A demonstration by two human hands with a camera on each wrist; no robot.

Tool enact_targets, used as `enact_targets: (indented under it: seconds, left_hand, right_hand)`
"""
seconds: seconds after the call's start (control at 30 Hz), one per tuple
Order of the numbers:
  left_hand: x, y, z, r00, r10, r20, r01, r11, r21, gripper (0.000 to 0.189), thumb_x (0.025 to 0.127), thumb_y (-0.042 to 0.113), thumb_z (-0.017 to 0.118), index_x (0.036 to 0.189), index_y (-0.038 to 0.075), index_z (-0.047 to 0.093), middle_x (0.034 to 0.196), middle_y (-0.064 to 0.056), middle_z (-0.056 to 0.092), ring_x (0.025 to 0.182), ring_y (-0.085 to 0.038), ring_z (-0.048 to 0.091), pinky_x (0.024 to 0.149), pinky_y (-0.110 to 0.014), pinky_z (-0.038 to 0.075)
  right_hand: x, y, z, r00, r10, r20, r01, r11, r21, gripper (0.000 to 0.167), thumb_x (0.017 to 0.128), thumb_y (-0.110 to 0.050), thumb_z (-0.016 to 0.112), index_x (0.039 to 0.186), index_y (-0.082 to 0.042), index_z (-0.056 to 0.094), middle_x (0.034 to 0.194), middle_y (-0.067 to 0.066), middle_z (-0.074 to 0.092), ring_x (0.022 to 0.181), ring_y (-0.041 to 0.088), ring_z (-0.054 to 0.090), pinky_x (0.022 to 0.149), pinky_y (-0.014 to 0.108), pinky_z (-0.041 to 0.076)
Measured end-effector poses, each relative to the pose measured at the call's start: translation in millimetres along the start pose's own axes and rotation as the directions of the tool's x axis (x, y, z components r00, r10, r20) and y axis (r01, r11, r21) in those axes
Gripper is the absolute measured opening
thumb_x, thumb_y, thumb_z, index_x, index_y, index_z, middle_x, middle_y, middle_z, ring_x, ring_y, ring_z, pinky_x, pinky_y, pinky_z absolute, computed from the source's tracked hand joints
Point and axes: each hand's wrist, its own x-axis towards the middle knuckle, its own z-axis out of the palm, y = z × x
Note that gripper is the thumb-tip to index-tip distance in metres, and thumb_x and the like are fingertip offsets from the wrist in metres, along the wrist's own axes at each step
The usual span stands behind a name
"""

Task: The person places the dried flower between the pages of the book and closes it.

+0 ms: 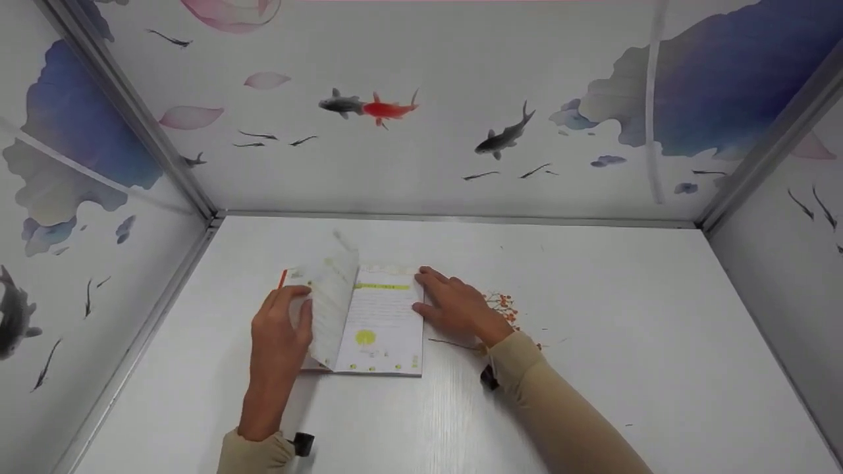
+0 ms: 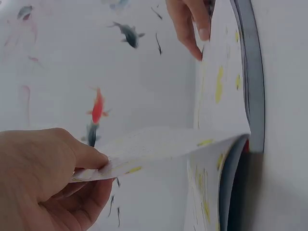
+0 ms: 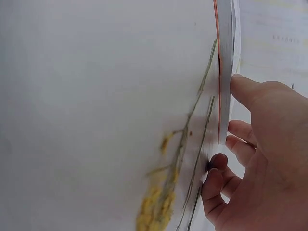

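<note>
An open book (image 1: pixel 388 322) lies on the white table, its right page printed with a yellow-green band and a round yellow picture. My left hand (image 1: pixel 276 332) pinches a lifted leaf (image 1: pixel 332 303) between thumb and fingers, as the left wrist view also shows at the leaf's edge (image 2: pixel 115 166). That leaf stands up from the spine, over the left side. At the book's right edge rests my right hand (image 1: pixel 461 306), its thumb touching the page edges (image 3: pixel 226 72) and its fingers near the top corner. The fingers are relaxed and bent.
A dried sprig (image 1: pixel 504 306) with small orange-yellow tips lies right of the book, partly behind my right hand; its stems (image 3: pixel 192 115) run close beside the cover. Small dark bits dot the table. Walls (image 1: pixel 435 164) painted with fish enclose the table (image 1: pixel 632 342).
</note>
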Motion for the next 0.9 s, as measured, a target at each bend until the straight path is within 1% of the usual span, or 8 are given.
enact_targets:
  seconds: [0.17,0.3,0.4,0.5,0.57,0.63,0.77,0.9]
  left_hand:
    - [-3.0,-26.7,-5.1,0.998,-0.064,-0.003,0.064,0.997,0.041,0.027,0.096,-0.011,0.071,0.122,-0.004,0.072,0.120,-0.025,0.071,0.121,-0.043,0.073,0.097,-0.054,0.063]
    - [-7.3,-42.4,-4.0,0.990,-0.133,0.050,0.128,0.988,0.086,0.026,0.098,-0.010,0.066,0.122,-0.004,0.074,0.123,-0.027,0.070,0.121,-0.045,0.072,0.096,-0.056,0.062]
    - [-11.5,-52.4,-1.2,0.975,-0.195,0.110,0.179,0.975,0.133,0.027,0.101,-0.007,0.065,0.125,-0.003,0.076,0.125,-0.027,0.069,0.119,-0.044,0.072,0.093,-0.057,0.062]
    - [-15.5,-61.2,1.1,0.950,-0.262,0.168,0.230,0.955,0.188,0.029,0.102,-0.003,0.065,0.130,-0.003,0.074,0.127,-0.028,0.069,0.117,-0.044,0.073,0.088,-0.058,0.063]
    - [-17.4,-65.8,2.0,0.935,-0.297,0.195,0.255,0.943,0.216,0.030,0.102,-0.002,0.065,0.130,-0.004,0.074,0.127,-0.029,0.069,0.115,-0.044,0.073,0.086,-0.057,0.063]
    - [-17.7,-69.5,3.3,0.925,-0.317,0.209,0.266,0.934,0.239,0.029,0.101,-0.001,0.066,0.129,-0.005,0.074,0.127,-0.030,0.069,0.116,-0.046,0.071,0.087,-0.058,0.062]
    - [-16.3,-71.6,7.7,0.934,-0.305,0.183,0.245,0.925,0.290,0.027,0.099,0.000,0.070,0.124,-0.003,0.077,0.127,-0.032,0.068,0.123,-0.051,0.063,0.098,-0.066,0.054]
    - [-14.3,-64.1,15.4,0.961,-0.253,0.111,0.198,0.910,0.364,0.033,0.096,-0.004,0.070,0.129,0.000,0.073,0.138,-0.030,0.059,0.136,-0.051,0.050,0.110,-0.076,0.036]
  right_hand:
    - [0.1,-0.3,-2.1,1.000,0.010,0.011,-0.010,1.000,-0.009,0.070,0.110,-0.057,0.054,0.171,-0.029,0.033,0.181,-0.012,0.026,0.155,0.031,0.047,0.120,0.058,0.045]
    - [0.3,0.2,-2.3,1.000,0.000,0.008,0.000,1.000,-0.005,0.070,0.111,-0.056,0.054,0.171,-0.027,0.033,0.181,-0.010,0.026,0.156,0.031,0.047,0.121,0.057,0.044]
    - [-0.2,-0.4,-1.7,1.000,-0.007,0.006,0.007,1.000,0.004,0.069,0.111,-0.054,0.054,0.171,-0.026,0.034,0.181,-0.008,0.026,0.157,0.032,0.045,0.123,0.057,0.043]
    - [-0.7,-1.2,-0.5,1.000,-0.016,0.009,0.016,1.000,0.014,0.069,0.112,-0.053,0.054,0.171,-0.024,0.034,0.181,-0.005,0.026,0.159,0.033,0.043,0.125,0.057,0.041]
    - [-1.0,-1.7,0.4,1.000,-0.023,0.014,0.022,1.000,0.012,0.069,0.112,-0.052,0.054,0.171,-0.023,0.033,0.181,-0.005,0.026,0.159,0.033,0.043,0.125,0.057,0.041]
    - [-1.1,-1.9,0.8,1.000,-0.024,0.016,0.024,1.000,0.008,0.069,0.112,-0.052,0.053,0.172,-0.023,0.033,0.181,-0.004,0.026,0.159,0.033,0.043,0.125,0.057,0.041]
    - [-2.0,-2.4,0.0,1.000,-0.014,0.015,0.014,1.000,0.011,0.070,0.112,-0.053,0.053,0.172,-0.024,0.032,0.182,-0.005,0.025,0.161,0.032,0.040,0.126,0.057,0.039]
    - [-1.9,-1.8,0.8,1.000,-0.006,0.013,0.006,1.000,0.015,0.069,0.112,-0.054,0.052,0.172,-0.025,0.032,0.182,-0.007,0.024,0.162,0.032,0.038,0.128,0.057,0.037]
